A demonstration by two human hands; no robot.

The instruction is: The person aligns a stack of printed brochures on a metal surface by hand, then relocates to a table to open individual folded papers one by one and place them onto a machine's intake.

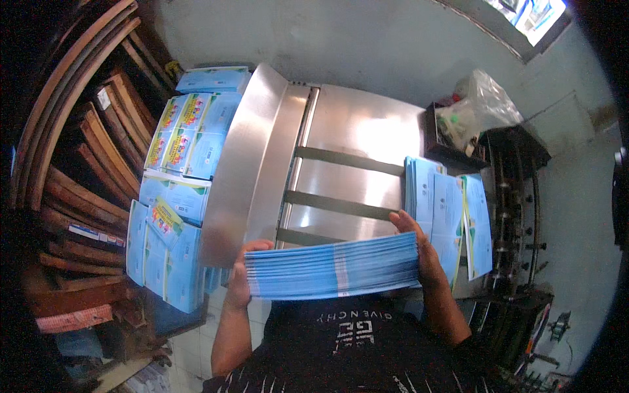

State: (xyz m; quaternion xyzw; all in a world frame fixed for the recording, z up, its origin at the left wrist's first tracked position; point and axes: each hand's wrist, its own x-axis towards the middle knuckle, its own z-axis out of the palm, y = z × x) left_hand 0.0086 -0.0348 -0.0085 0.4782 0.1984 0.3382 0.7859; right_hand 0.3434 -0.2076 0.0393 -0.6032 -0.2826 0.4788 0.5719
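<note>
Working at a slotted steel desk [357, 177]
Note blue printed covers [175, 272] piled left of the desk, blue sheets [447, 209] stacked on its right side. Holding a thick blue paper stack [295, 270] at the desk's near edge, with left hand [240, 278] partly closed round one end, right hand [429, 262] half open against the other. Best to press evenly inward, edges flush, to prevent slipping midway.
</note>
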